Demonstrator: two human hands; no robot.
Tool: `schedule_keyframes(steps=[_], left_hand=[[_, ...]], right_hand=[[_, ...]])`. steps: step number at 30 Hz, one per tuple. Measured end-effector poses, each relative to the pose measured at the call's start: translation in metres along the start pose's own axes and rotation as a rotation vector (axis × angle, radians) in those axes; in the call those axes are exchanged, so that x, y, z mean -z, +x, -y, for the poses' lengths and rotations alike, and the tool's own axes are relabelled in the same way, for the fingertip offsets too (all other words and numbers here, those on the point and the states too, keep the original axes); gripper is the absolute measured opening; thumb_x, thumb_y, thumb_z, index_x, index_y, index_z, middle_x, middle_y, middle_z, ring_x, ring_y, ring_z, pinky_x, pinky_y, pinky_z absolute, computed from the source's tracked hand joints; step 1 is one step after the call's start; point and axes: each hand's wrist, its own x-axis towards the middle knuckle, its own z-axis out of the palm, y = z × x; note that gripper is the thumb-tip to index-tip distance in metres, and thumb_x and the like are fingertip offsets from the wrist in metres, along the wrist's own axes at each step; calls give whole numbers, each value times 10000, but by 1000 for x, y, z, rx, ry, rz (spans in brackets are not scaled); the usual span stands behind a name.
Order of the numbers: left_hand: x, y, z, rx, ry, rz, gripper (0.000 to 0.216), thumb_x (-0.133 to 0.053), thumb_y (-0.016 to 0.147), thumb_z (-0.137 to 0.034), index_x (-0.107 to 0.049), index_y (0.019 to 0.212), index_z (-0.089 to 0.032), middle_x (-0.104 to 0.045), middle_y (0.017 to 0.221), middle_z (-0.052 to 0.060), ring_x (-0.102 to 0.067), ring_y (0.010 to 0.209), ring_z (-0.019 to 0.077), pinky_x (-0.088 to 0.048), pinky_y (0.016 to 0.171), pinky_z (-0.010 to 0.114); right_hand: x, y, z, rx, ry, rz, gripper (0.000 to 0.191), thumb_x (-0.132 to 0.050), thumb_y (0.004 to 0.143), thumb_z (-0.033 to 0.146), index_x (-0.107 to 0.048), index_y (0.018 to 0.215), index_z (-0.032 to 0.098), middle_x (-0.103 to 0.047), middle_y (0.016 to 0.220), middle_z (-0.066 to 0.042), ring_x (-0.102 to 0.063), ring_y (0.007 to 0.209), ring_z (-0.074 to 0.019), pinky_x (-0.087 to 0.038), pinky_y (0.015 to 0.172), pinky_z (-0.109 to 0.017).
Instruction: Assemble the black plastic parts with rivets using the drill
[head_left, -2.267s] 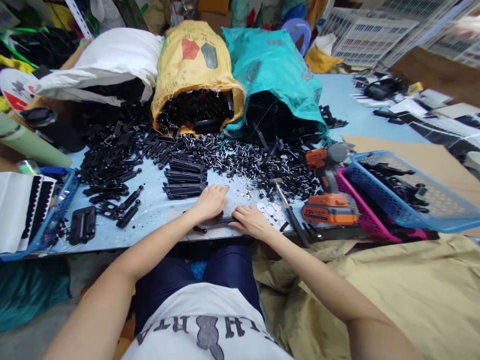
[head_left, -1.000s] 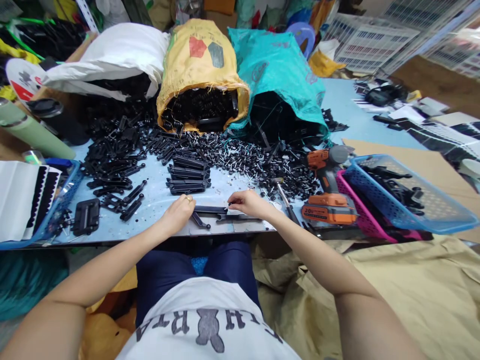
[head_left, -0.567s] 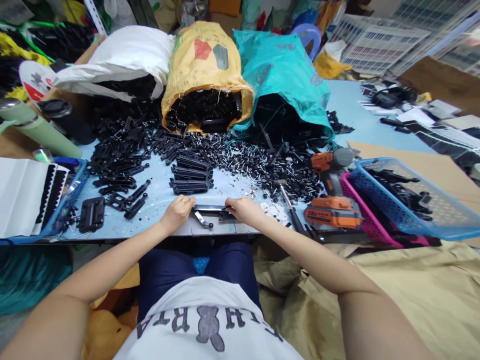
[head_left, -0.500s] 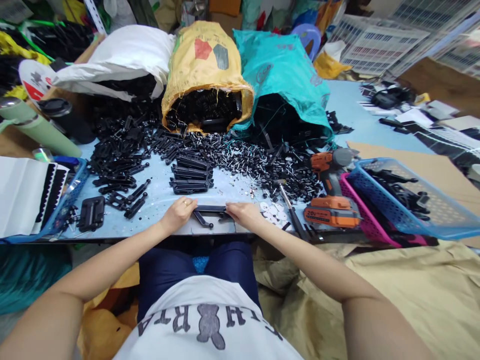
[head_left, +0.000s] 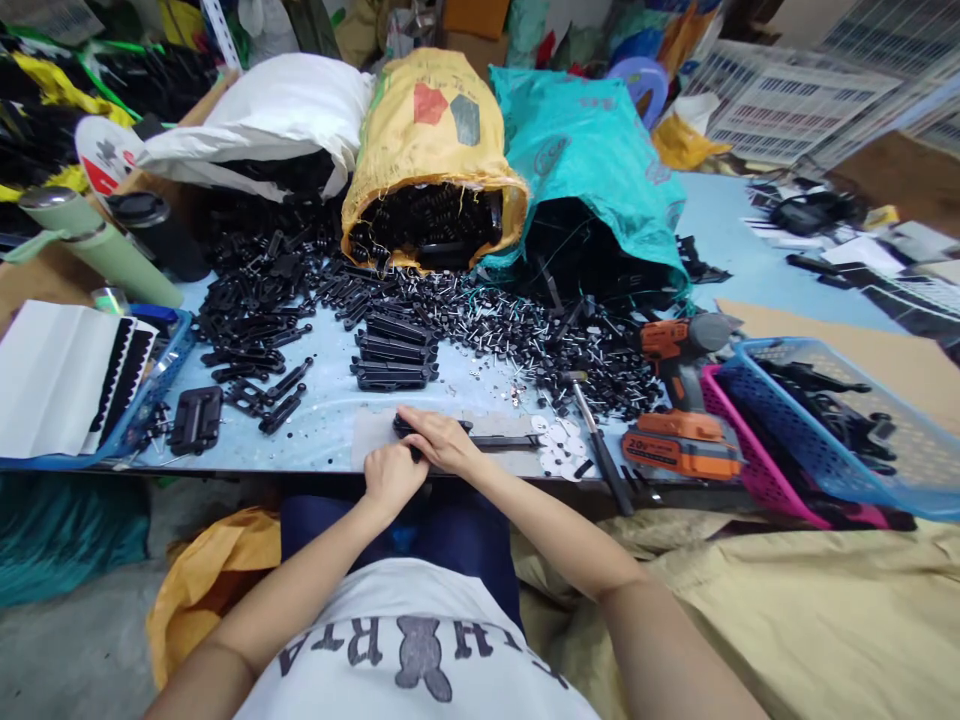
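Near the front edge of the table lies a long black plastic part (head_left: 506, 441) with a jointed arm, its slim end pointing right. My left hand (head_left: 394, 478) is closed at its near side, around a short black piece that sticks out between the fingers. Over the part's left end, my right hand (head_left: 444, 441) grips from above, its fingertips meeting the left hand. The fingers hide the joint between the pieces. Just beyond my hands is a stack of similar long black parts (head_left: 396, 352). White round discs (head_left: 559, 447) lie to the right.
A hammer (head_left: 600, 445) and an orange cordless drill (head_left: 682, 400) lie at the right, beside a blue basket (head_left: 817, 420). Loose screws (head_left: 517, 340) and black arms (head_left: 247, 300) spread before the yellow sack (head_left: 442, 120). A square black part (head_left: 196, 420) sits at left.
My hands have come together from the part's two ends to its left end. The part now lies lower, and the small arm that hung beneath it is mostly covered by my fingers.
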Motion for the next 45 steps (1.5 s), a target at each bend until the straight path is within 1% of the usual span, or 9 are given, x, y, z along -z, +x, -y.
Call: schedule_keyframes(steps=[5, 8, 12, 16, 21, 24, 29, 41, 45], left_hand=[[-12, 3, -8, 70, -28, -7, 391, -370, 858, -330, -695, 892, -117, -695, 811, 171, -668, 796, 280, -462, 708, 343], [-14, 5, -11, 71, -34, -2, 347, -384, 855, -280, -690, 892, -120, -699, 821, 163, -670, 794, 274, -458, 697, 332], [-12, 6, -4, -9, -33, -21, 355, -419, 856, -377, -686, 865, -143, -702, 833, 145, -667, 805, 273, -448, 686, 322], [-9, 6, 5, -54, -25, -42, 394, -400, 869, -422, -688, 816, -158, -703, 792, 128, -669, 786, 254, -433, 673, 303], [-9, 7, 8, -57, -21, -48, 403, -405, 868, -437, -690, 786, -165, -699, 763, 120, -665, 765, 248, -421, 665, 300], [-11, 6, 6, -32, -37, -53, 407, -398, 873, -441, -691, 801, -166, -698, 776, 118, -662, 768, 242, -418, 665, 296], [-15, 5, 2, -12, -67, -57, 408, -384, 887, -431, -687, 819, -166, -696, 786, 116, -660, 784, 233, -415, 678, 290], [-14, 6, 5, -26, -47, -60, 405, -390, 885, -438, -683, 817, -166, -697, 784, 119, -662, 776, 237, -409, 661, 289], [-14, 3, 8, -21, -22, -65, 400, -389, 889, -440, -675, 828, -167, -698, 782, 119, -664, 779, 236, -407, 660, 287]], right_hand=[[-5, -5, -2, -13, 33, -44, 392, -424, 928, 238, -453, 1316, 186, -588, 1222, -99, -544, 1140, -162, -464, 950, -315], [-8, -7, -5, -58, -55, -13, 395, -409, 921, 202, -465, 1312, 196, -495, 1325, -126, -539, 1147, -195, -484, 917, -341], [-9, -11, -11, -24, -73, 72, 516, -362, 864, 63, -407, 1357, 209, -460, 1356, -117, -489, 1198, -195, -459, 949, -360], [-7, -9, -12, -114, -84, 125, 640, -371, 786, 2, -326, 1402, 172, -436, 1359, -143, -482, 1193, -214, -455, 947, -357], [-4, -1, -7, -139, -98, 185, 680, -395, 780, -2, -284, 1416, 212, -480, 1269, -124, -526, 1097, -213, -473, 901, -359], [-2, 0, -6, -143, -90, 164, 691, -390, 797, 6, -232, 1433, 223, -530, 1147, -103, -543, 1027, -206, -485, 862, -353], [0, -6, -5, -106, -92, 137, 671, -347, 826, 7, -193, 1441, 228, -506, 1144, -97, -535, 985, -187, -483, 849, -332], [-1, -5, 1, -178, -211, 192, 627, -373, 849, 52, -220, 1433, 219, -514, 962, -61, -483, 862, -194, -474, 809, -331], [-1, -4, 3, -130, -248, 249, 561, -403, 852, 77, -304, 1399, 154, -524, 987, -93, -468, 843, -211, -470, 801, -353]])
